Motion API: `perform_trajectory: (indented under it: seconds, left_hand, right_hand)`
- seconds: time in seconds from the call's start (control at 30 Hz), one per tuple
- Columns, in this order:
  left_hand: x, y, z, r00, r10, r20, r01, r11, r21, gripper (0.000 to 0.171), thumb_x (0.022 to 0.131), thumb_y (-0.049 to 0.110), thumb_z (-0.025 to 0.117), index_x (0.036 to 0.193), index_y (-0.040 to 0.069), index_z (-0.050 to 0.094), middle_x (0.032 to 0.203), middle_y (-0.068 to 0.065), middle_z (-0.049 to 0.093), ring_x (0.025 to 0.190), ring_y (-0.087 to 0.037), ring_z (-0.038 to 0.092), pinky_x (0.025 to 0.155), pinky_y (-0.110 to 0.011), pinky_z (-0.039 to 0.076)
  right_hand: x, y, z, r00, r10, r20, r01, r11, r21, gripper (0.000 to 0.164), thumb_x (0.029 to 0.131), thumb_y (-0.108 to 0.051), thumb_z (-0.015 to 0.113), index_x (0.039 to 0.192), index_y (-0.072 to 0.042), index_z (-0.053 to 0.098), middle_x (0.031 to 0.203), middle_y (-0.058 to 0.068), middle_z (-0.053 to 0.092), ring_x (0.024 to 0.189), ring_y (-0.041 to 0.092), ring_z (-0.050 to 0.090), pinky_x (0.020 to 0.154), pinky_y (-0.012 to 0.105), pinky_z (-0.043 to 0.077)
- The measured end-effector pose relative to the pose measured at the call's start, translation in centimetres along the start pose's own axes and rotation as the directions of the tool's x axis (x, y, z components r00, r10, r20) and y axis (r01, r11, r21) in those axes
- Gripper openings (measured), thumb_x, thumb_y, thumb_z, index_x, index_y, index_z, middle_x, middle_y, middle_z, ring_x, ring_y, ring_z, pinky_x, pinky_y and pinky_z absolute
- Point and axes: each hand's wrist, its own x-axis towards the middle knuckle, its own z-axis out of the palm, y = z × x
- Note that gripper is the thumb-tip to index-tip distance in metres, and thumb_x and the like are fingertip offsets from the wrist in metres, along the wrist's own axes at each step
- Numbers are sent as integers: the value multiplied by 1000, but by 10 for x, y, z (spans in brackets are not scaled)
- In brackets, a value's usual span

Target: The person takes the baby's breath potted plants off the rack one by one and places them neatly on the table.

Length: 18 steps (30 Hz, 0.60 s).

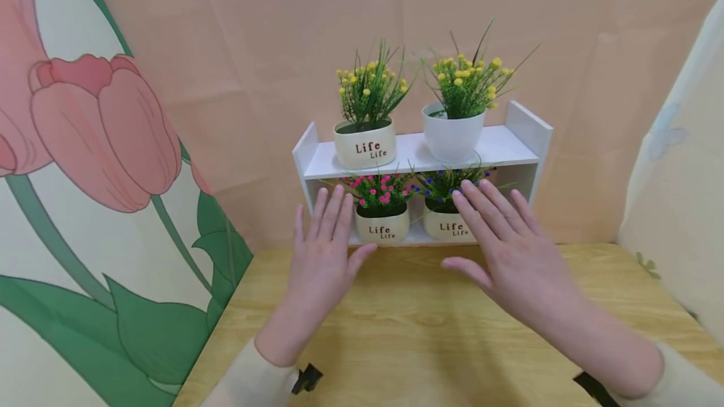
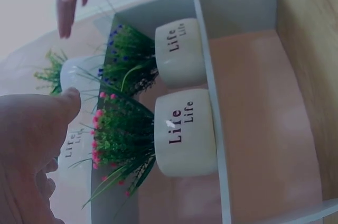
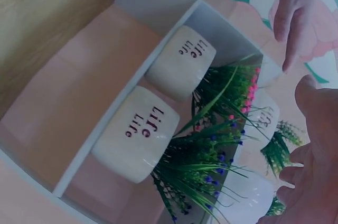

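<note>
Both hands are raised in front of a white shelf (image 1: 523, 124), backs toward the head camera and fingers straight. My left hand (image 1: 322, 262) is nearest the cream "Life" pot with pink flowers (image 1: 382, 225) on the lower level. My right hand (image 1: 515, 256) partly covers the cream "Life" pot with blue flowers (image 1: 447, 223). Neither hand holds anything. On the top board stand a cream "Life" pot with yellow flowers (image 1: 364, 146) and, right of it, a plain white pot with yellow flowers (image 1: 454, 135). In the left wrist view, the lower pots sit side by side.
The shelf stands at the back of a wood-grain table (image 1: 407, 331), against a pinkish cloth backdrop (image 1: 237, 80). A panel with painted tulips (image 1: 102, 124) rises on the left. Pale cloth (image 1: 679, 206) hangs on the right.
</note>
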Motion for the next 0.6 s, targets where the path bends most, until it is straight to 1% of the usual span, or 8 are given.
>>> perform_trajectory:
  seconds: [0.13,0.27,0.37,0.47,0.53,0.6]
  left_hand:
    - [5,-3,-1,1000,-1,-21,1,1000,4,97,105,56,70,175,5,25,183,-13,19,170,-34,7,133,-68,8]
    - [12,-7,-4,999,-2,-33,3,1000,30,97,106,56,68,175,4,25,183,-14,19,169,-38,13,131,-70,14]
    - [18,-9,-6,1000,-17,-25,18,1000,26,95,108,57,65,175,5,23,183,-13,17,169,-38,12,132,-69,11]
    - [23,-11,-7,999,-41,-9,42,999,22,96,108,59,63,176,6,20,184,-12,14,170,-35,7,134,-65,5]
    - [27,-12,-6,998,-55,2,55,998,19,97,108,60,62,176,6,19,184,-11,12,170,-33,4,134,-63,1]
    - [30,-14,-6,998,-65,4,65,998,19,96,109,60,62,176,6,20,184,-12,12,170,-33,4,134,-62,-1]
  right_hand:
    - [6,2,-4,1000,-2,-2,2,1000,2,96,110,-79,26,172,-7,37,177,15,34,166,35,25,136,56,11]
    - [14,7,-8,1000,3,-6,-3,1000,6,98,109,-80,25,170,-4,38,177,16,34,166,36,24,136,55,9]
    - [20,10,-11,1000,5,-4,-5,1000,7,101,108,-81,25,170,-2,39,177,18,35,166,37,24,136,55,10]
    - [26,14,-15,1000,10,7,-10,1000,6,101,108,-81,25,170,-2,38,177,18,35,166,38,24,135,57,13]
    - [30,16,-18,999,21,27,-21,1000,10,102,107,-82,25,171,-3,37,177,18,33,166,39,24,135,58,13]
    - [33,19,-20,998,35,51,-36,999,11,102,107,-82,28,172,-3,35,178,18,31,166,39,22,135,60,13]
